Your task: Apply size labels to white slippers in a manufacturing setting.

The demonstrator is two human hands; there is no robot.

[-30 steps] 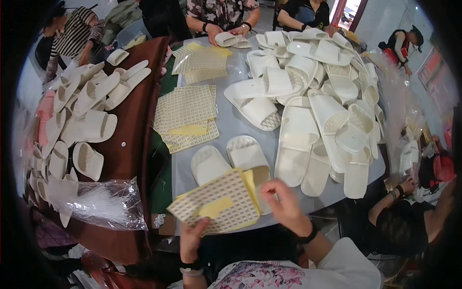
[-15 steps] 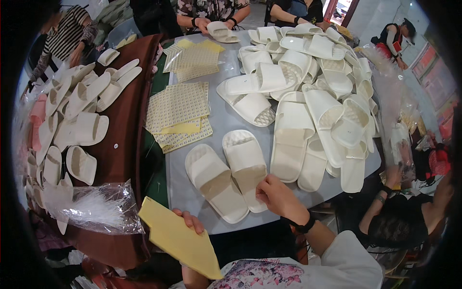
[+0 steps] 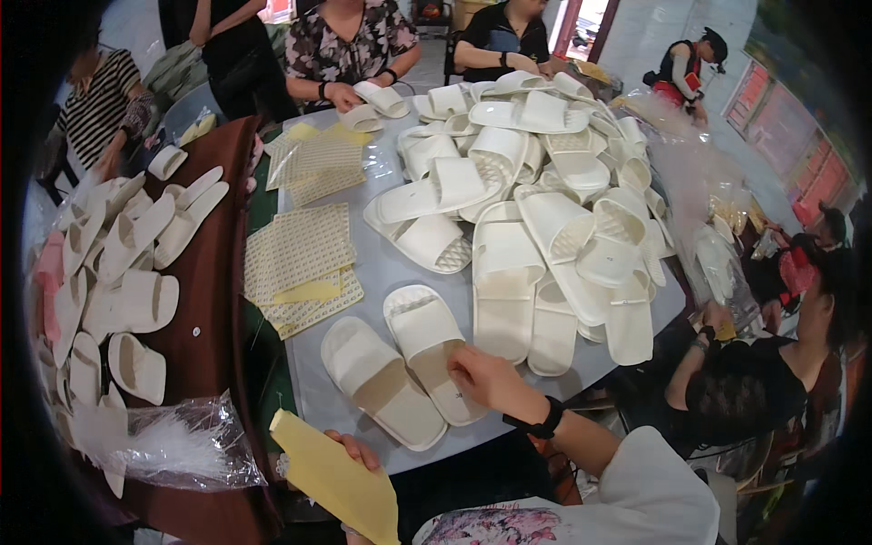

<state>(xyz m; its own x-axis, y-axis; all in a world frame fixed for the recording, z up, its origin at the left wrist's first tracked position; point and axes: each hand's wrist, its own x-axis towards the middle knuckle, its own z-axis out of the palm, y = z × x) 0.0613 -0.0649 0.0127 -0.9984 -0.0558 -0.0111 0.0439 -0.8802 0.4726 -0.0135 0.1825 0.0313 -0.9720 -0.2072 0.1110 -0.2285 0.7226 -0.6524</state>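
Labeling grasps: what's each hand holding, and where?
Left hand holds a yellow sheet by its right edge. Right hand rests on a white slipper; no clear grip.

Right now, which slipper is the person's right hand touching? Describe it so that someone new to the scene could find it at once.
Start at the grey table with its big heap of white slippers. At its near edge two white slippers lie side by side, apart from the heap. The right hand rests on the right slipper of the pair; unlike the left slipper, it has fingers on its heel end.

left hand [image 3: 356,451]: low, fingers curled shut | right hand [image 3: 486,380]: reaching forward, fingers bent, wrist banded
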